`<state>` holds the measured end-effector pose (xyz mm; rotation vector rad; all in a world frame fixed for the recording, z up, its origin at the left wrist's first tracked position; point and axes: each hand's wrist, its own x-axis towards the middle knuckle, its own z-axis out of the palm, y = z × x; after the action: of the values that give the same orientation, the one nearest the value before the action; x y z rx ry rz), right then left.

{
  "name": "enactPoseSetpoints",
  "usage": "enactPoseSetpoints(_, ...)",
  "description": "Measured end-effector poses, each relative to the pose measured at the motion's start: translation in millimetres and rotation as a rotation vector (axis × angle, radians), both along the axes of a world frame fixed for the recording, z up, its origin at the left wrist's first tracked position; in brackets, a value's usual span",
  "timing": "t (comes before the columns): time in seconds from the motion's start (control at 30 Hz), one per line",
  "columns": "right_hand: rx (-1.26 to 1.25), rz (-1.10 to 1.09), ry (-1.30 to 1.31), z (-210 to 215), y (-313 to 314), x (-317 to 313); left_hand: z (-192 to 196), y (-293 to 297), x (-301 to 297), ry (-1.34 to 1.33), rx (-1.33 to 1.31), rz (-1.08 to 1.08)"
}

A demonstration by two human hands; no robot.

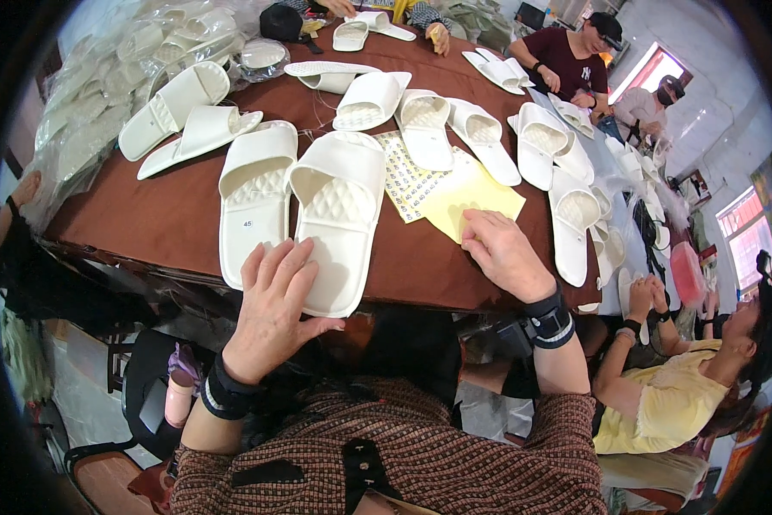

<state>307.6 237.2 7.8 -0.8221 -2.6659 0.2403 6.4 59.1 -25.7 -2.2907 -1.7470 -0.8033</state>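
Two white slippers with quilted footbeds lie side by side before me, heels toward me at the table's near edge. The left slipper (pixel 247 225) has a small printed sticker on its footbed; none shows on the right slipper (pixel 345 225). My left hand (pixel 274 296) grips them at the heel ends, fingers across the tops and thumb against the right one's edge. Over a yellow sheet (pixel 467 193), partly bare and partly covered with small printed stickers (pixel 400 176), my right hand (pixel 506 253) is closed with fingertips pinched. What they hold, if anything, is too small to make out.
More white slippers (pixel 476 137) stand around the brown-covered table (pixel 137 215). Plastic-wrapped slippers (pixel 102 112) are heaped at the left. Other people work across the table and at the right. A chair (pixel 145 386) with a pink bottle (pixel 178 397) stands at lower left.
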Motion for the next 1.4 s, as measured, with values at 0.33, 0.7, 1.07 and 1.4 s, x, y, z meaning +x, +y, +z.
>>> enactPoseSetpoints(0.33,-0.053,0.058,0.086,-1,-22,-34,-2,0,0,-0.009,-0.007,-0.001)
enactPoseSetpoints(0.7,-0.391,-0.005,0.231,35,10,-48,-1,-3,-1,-0.023,-0.014,0.013)
enactPoseSetpoints(1.07,-0.368,0.067,0.29,-24,70,-79,1,-2,0,-0.03,-0.029,0.006)
enactPoseSetpoints(1.4,-0.222,0.126,0.27,-26,68,-83,1,-1,0,-0.031,-0.024,0.017)
